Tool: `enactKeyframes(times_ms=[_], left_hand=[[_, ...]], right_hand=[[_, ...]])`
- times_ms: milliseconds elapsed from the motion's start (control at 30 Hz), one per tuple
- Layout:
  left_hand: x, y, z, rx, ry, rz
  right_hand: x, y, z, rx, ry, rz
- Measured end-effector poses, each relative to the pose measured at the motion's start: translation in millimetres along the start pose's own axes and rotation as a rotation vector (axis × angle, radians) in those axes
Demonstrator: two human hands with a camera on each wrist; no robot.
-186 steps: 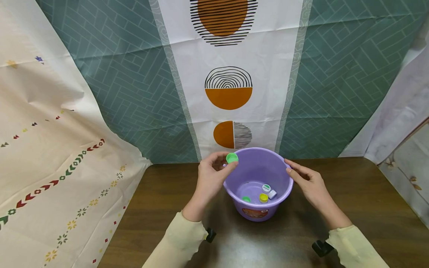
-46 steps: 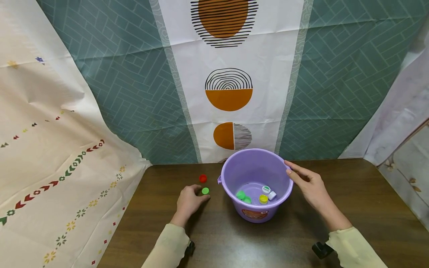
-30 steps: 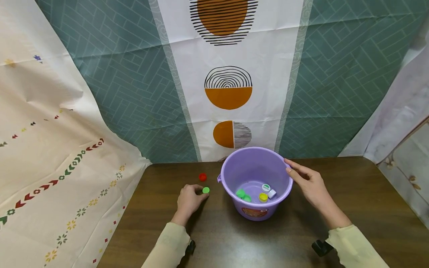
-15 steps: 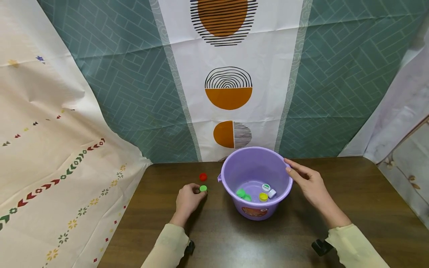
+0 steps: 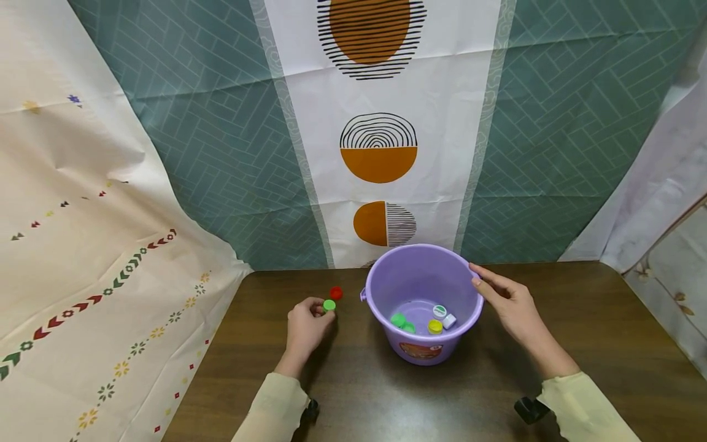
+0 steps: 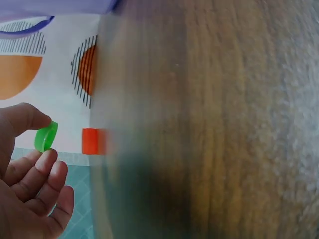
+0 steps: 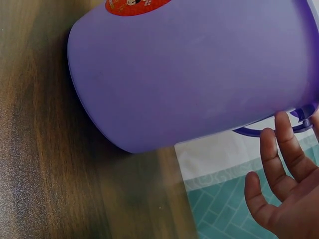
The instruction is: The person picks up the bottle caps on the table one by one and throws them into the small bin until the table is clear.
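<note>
My left hand pinches a green bottle cap between thumb and fingertips, left of the purple bucket. In the left wrist view the green cap is tipped on edge, with the thumb on one side and a finger on the other. A red bottle cap lies on the table just beyond it. My right hand holds the bucket's right rim with thumb and index finger; the other fingers are spread beside the bucket handle in the right wrist view.
Inside the bucket lie green caps, a yellow cap, a white cap with a green mark and a small white piece. Behind the brown table hangs a patterned cloth; a cream cloth drapes at the left.
Earlier my left hand held a green cap over the bucket's rim; another green cap now lies inside. The hand has since taken another green cap, moving slightly left. The right hand stays at the rim.
</note>
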State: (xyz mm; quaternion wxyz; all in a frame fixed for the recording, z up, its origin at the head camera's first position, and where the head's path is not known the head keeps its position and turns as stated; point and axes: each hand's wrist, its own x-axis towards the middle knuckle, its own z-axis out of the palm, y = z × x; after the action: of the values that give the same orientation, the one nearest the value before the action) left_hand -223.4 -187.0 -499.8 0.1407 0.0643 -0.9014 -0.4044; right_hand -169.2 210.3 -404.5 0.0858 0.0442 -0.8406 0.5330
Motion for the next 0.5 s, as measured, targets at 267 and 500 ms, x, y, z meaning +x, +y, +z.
enactKeyframes(times_ms=[267,500], left_hand=[[0.5,9.1,-8.6,-0.097,0.054,0.053],[2.1,25.4,-16.4,-0.21,0.099,0.115]], right_hand=[[4.6,16,1,0.011,-0.006,-0.004],[10.3,34,3,0.015,-0.006,-0.004]])
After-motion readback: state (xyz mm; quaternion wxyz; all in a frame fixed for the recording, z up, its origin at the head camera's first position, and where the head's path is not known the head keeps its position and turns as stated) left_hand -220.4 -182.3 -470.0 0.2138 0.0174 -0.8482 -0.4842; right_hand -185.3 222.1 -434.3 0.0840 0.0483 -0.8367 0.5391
